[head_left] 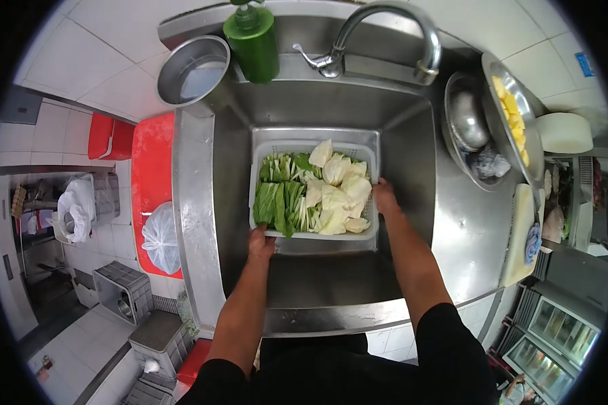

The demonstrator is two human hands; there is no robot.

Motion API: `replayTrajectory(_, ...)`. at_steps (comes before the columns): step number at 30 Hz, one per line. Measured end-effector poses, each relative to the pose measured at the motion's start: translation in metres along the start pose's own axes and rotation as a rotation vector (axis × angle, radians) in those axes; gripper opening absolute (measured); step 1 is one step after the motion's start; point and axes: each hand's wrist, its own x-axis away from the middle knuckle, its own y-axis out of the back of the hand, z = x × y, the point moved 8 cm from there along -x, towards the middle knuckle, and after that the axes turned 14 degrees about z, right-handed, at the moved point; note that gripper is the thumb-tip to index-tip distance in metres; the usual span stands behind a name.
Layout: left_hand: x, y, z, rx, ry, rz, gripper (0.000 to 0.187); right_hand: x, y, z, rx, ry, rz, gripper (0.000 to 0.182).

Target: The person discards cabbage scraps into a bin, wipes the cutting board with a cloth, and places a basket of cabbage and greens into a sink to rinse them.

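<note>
A white plastic basket [255, 177] is inside the steel sink [331, 277]. Cut leafy greens [277, 199] fill its left part, and pale cabbage pieces [341, 196] lie over the right part. My left hand [262, 243] grips the basket at its near left corner, fingers partly hidden under the rim. On the other side, my right hand [384, 196] has hold of the right rim, its fingers curled around the edge.
A faucet [385, 10], a green pump bottle [252, 44] and a metal pot [194, 71] stand behind the sink. At right are metal bowls [467, 111], one with yellow chunks [512, 118], and a cutting board [520, 236]. Left, a plastic bag [161, 239] rests on a red lid [153, 152].
</note>
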Motion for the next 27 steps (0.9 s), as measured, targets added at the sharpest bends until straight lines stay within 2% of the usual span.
replayTrajectory(1,-0.004,0.001,0.001,-0.005,0.009,-0.014,0.039,-0.002,0.002,0.002,0.089,-0.014,-0.056,0.035)
replayTrajectory(3,-0.011,-0.003,0.002,-0.046,0.053,-0.007,0.039,-0.007,-0.005,0.010,0.064,-0.002,-0.021,0.036)
replayTrajectory(5,0.001,-0.034,-0.006,-0.081,0.096,0.025,0.038,-0.013,-0.008,0.026,0.053,0.005,0.012,0.038)
replayTrajectory(7,0.017,-0.049,-0.012,-0.095,0.137,-0.206,0.038,-0.024,0.001,0.031,0.086,0.012,-0.044,0.032)
replayTrajectory(8,0.022,-0.059,-0.017,-0.096,0.135,-0.197,0.038,-0.046,0.017,0.028,0.327,0.141,-0.079,0.030)
replayTrajectory(9,0.030,-0.064,-0.030,-0.407,0.133,-0.243,0.039,-0.056,0.023,0.036,0.565,0.273,-0.116,0.028)
replayTrajectory(10,0.036,-0.077,-0.047,-0.719,0.122,-0.284,0.039,-0.046,0.014,0.056,0.561,0.287,-0.124,0.028)
replayTrajectory(12,0.068,-0.168,-0.085,-1.029,-0.348,-0.127,0.042,0.005,-0.016,0.121,0.367,0.440,-0.207,0.026)
replayTrajectory(13,0.084,-0.235,-0.105,-1.221,-0.653,0.042,0.043,0.025,-0.030,0.148,0.366,0.452,-0.218,0.026)
replayTrajectory(14,0.100,-0.308,-0.122,-1.393,-0.962,0.218,0.045,0.040,-0.047,0.161,0.208,0.373,-0.123,0.025)
replayTrajectory(15,0.116,-0.374,-0.138,-1.547,-1.145,0.326,0.047,0.049,-0.064,0.173,0.050,0.305,-0.029,0.025)
replayTrajectory(17,0.103,-0.452,-0.159,-1.694,-1.282,0.327,0.048,0.065,-0.095,0.189,-0.165,0.247,0.133,0.026)
replayTrajectory(19,0.054,-0.489,-0.169,-2.041,-1.161,0.260,0.051,0.083,-0.117,0.205,-0.223,0.182,0.195,0.026)
replayTrajectory(21,-0.012,-0.473,-0.167,-2.141,-0.550,0.273,0.054,0.095,-0.132,0.224,-0.294,0.188,0.237,0.027)
replayTrajectory(23,-0.038,-0.459,-0.163,-2.008,-0.462,0.269,0.054,0.109,-0.143,0.248,-0.344,0.191,0.251,0.026)
replayTrajectory(25,-0.030,-0.449,-0.155,-1.912,-0.610,0.178,0.052,0.108,-0.145,0.263,-0.422,0.219,0.254,0.023)
replayTrajectory(27,-0.046,-0.412,-0.118,-1.426,-0.330,0.271,0.050,0.087,-0.155,0.273,-0.596,0.205,0.425,0.020)
